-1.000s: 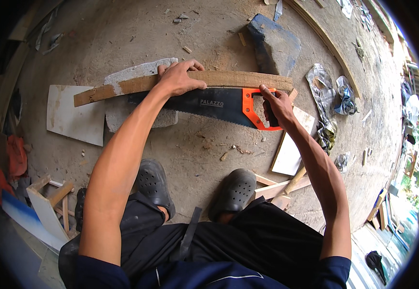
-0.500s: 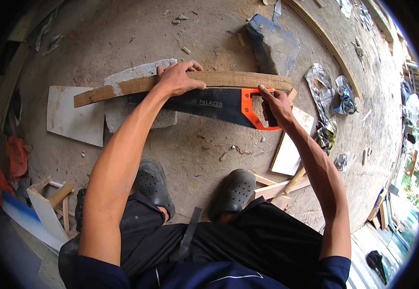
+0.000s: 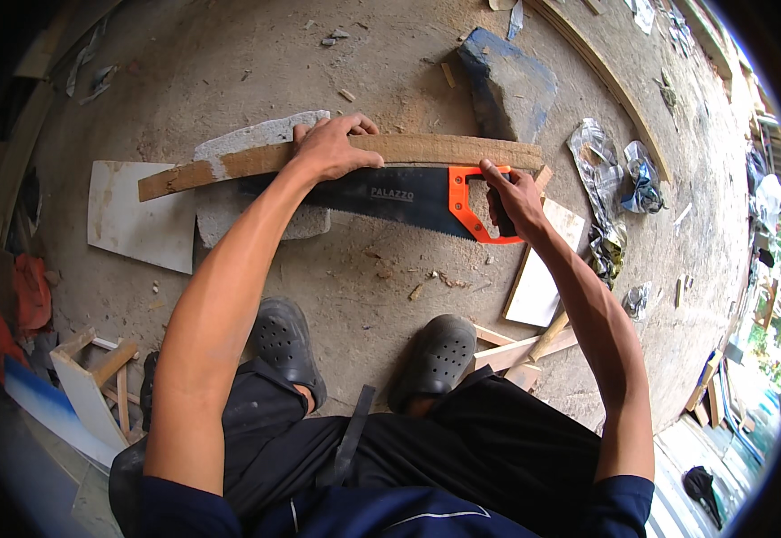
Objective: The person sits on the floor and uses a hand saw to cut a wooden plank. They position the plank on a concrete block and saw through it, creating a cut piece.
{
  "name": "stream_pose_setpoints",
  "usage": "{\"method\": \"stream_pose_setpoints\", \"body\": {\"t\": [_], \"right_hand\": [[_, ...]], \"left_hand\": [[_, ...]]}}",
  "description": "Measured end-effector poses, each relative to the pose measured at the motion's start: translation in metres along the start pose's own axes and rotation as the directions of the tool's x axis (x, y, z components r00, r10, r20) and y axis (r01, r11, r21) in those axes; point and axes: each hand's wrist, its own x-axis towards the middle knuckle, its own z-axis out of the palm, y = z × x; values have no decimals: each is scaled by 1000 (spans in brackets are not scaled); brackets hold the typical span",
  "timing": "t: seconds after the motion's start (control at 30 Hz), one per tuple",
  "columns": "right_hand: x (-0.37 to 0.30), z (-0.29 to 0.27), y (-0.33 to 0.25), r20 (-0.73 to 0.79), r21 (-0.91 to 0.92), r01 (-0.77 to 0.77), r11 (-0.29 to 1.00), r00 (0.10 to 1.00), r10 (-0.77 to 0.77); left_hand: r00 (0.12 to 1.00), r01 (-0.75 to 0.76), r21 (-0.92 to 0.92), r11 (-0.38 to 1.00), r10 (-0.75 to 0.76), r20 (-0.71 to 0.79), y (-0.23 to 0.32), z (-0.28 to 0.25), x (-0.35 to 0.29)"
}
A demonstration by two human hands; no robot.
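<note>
A long brown wooden strip (image 3: 458,149) lies crosswise before me, its left part over a pale rough block (image 3: 296,221). My left hand (image 3: 329,149) is closed around the strip, thumb along its near edge. Right up against that near edge lies a handsaw (image 3: 390,202) with a black blade and an orange-and-black handle, teeth turned toward me. The fingers of my right hand (image 3: 518,199) wrap the saw's handle, and its thumb reaches up at the strip's edge. My left hand and wrist hide part of the blade, including the part near its tip.
A white board (image 3: 135,224) lies left of the block, another white board (image 3: 547,273) below my right hand. A blue-stained stone (image 3: 511,85) sits beyond the strip. Crumpled plastic (image 3: 595,148) lies at the right. Wood offcuts (image 3: 520,352) rest beside my right shoe (image 3: 435,359).
</note>
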Motion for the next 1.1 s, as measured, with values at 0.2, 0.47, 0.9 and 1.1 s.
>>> {"method": "stream_pose_setpoints", "body": {"t": [0.2,0.47,0.9,1.1], "right_hand": [[13,27,-3,87,39,15,999,996,-18],[-65,-67,-8,53,-6,-84,996,995,84],[-189,-122,-63,-361,180,371,911,887,-289],[-117,88,-31,-531,151,513,845,763,-369]], "left_hand": [[997,71,36,997,-69,-44,-20,-9,-14],[997,65,5,998,-65,34,-7,-9,-4],[998,59,47,997,-59,17,-11,-5,-2],[993,113,101,988,-115,17,-10,-2,-1]]}}
